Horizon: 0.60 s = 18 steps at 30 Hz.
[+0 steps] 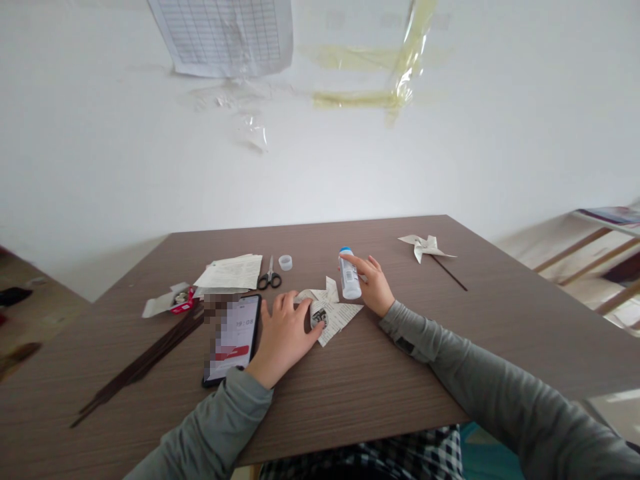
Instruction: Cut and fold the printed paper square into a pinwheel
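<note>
A printed-paper pinwheel (345, 315) lies on the table in front of me, its blades folded toward the middle. My left hand (289, 328) rests over its left side with fingers spread, the thumb touching the paper near a dark printed picture. My right hand (374, 283) grips a whitish glue stick (350, 280) with a blue end and a printed label. The glue stick is tilted slightly, just behind the pinwheel's right blades. Part of the pinwheel is hidden under my left hand.
A phone (235, 340) lies left of my left hand, beside dark thin sticks (145, 357). Behind are a small open box (183, 299), paper sheets (230, 273), scissors (270, 277) and a translucent ring-shaped piece (285, 262). Another pinwheel on a stick (425, 248) lies far right.
</note>
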{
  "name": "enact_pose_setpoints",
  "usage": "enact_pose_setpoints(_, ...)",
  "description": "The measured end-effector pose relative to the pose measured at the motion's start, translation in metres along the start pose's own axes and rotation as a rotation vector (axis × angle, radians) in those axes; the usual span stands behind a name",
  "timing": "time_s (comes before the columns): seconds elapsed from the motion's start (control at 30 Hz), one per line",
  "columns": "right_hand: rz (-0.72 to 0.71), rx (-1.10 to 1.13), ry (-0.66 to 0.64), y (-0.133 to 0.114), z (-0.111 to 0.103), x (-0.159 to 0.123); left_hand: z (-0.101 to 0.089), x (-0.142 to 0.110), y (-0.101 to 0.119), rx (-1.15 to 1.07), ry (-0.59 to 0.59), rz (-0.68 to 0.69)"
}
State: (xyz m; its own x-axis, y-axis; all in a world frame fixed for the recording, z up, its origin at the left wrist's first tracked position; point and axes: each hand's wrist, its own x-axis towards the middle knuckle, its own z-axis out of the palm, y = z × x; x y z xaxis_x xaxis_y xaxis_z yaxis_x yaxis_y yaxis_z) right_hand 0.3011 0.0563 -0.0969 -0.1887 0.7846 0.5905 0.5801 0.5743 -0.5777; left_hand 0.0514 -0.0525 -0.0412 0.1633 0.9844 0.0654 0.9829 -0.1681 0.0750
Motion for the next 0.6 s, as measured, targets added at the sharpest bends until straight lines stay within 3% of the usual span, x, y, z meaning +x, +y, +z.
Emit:
enact_pose_setpoints(0.27,0.038,0.011,0.087,0.013,-0.006,0.008,0.001,-0.001,-0.003,-0.025,-0.002,0.006)
enact_pose_setpoints(0.6,-0.045,-0.037,0.023,0.021,-0.008,0.01,0.0,-0.002,-0.003,-0.019,0.003,0.004)
